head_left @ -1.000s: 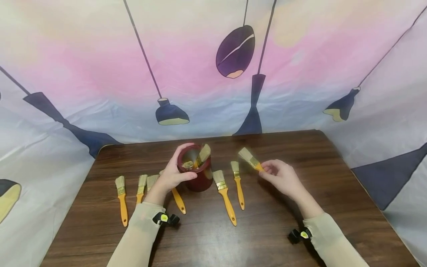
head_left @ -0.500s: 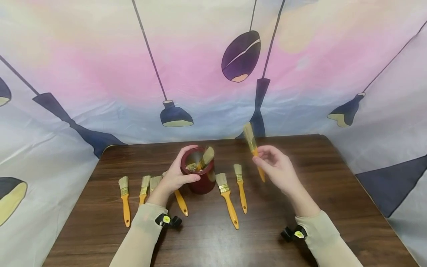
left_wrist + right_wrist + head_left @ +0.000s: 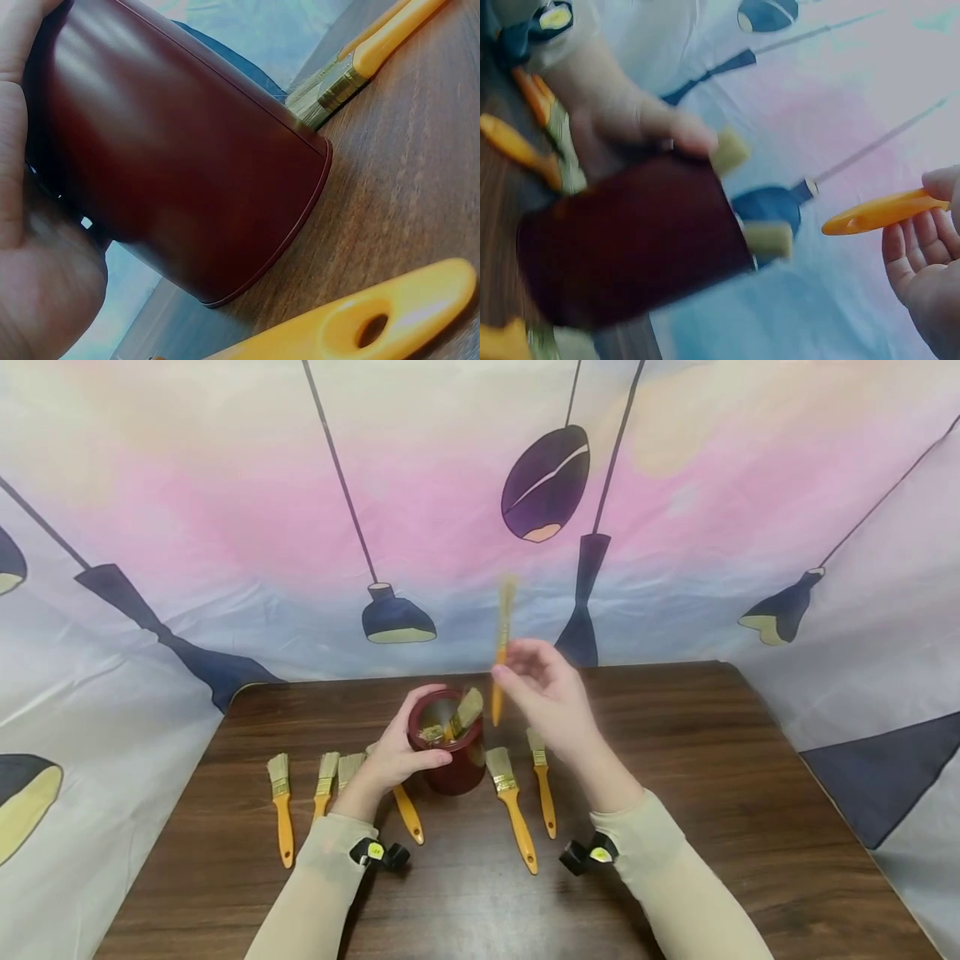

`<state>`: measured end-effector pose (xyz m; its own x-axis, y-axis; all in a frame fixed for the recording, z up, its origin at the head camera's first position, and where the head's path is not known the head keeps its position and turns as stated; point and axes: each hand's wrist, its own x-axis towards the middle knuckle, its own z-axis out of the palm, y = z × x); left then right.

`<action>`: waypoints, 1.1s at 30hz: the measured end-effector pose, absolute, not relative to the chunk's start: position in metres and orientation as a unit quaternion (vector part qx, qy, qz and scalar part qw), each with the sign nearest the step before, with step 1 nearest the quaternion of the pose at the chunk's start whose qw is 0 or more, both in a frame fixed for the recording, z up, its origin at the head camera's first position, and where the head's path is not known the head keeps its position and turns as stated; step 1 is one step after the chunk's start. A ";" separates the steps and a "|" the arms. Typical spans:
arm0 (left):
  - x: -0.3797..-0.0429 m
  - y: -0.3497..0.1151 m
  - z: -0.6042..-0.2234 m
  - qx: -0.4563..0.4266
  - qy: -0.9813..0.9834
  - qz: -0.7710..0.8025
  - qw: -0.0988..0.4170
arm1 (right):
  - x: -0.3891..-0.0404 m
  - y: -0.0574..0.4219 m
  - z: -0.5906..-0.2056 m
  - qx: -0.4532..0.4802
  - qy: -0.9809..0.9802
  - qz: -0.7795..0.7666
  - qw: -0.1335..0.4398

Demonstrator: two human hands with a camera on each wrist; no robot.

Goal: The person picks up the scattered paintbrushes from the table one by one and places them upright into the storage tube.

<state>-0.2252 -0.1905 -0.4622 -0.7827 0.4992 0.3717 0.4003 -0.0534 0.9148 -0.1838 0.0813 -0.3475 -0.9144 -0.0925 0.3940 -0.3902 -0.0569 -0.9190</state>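
Note:
A dark red cylindrical cup [image 3: 459, 767] stands on the table, and my left hand [image 3: 390, 752] grips it around its side near the rim. Two brushes are inside, bristles up; one paintbrush [image 3: 467, 713] leans against the right rim. Between thumb and fingers, my right hand [image 3: 551, 693] pinches a paintbrush [image 3: 501, 652] by its orange handle, upright with bristles on top, above and just right of the cup. In the right wrist view that brush's handle end [image 3: 855, 219] points toward the cup's mouth, apart from it. Its bristles are out of that view.
Right of the cup lie a wide paintbrush [image 3: 512, 810] and a narrower paintbrush [image 3: 544, 785], partly behind my right wrist. On the left are a paintbrush [image 3: 281, 810] and several others, some hidden by my left arm. A printed cloth [image 3: 660, 593] hangs behind the wooden table [image 3: 720, 793].
My right hand has lifted its paintbrush off to the right, turned it upright and carried it left toward the cup. My left hand keeps holding the cup in place.

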 end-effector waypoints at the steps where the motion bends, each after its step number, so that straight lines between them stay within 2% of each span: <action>1: -0.225 -0.191 -0.462 0.327 0.688 0.646 0.038 | -0.185 0.075 -0.347 0.186 -0.679 0.702 0.109; 11: -0.225 -0.188 -0.462 0.330 0.695 0.638 0.029 | -0.188 0.036 -0.365 0.210 -0.750 0.615 0.121; 27: -0.224 -0.191 -0.461 0.321 0.698 0.639 0.035 | -0.179 0.027 -0.375 0.191 -0.851 0.460 0.164; 33: -0.223 -0.190 -0.461 0.305 0.696 0.648 0.050 | -0.180 0.030 -0.380 0.205 -0.851 0.458 0.156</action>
<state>-0.2232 -0.1905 -0.4615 -0.8088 0.4895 0.3258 0.3599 -0.0260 0.9326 -0.1798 0.0304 -0.3803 -0.8672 -0.2053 0.4536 -0.4916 0.4973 -0.7148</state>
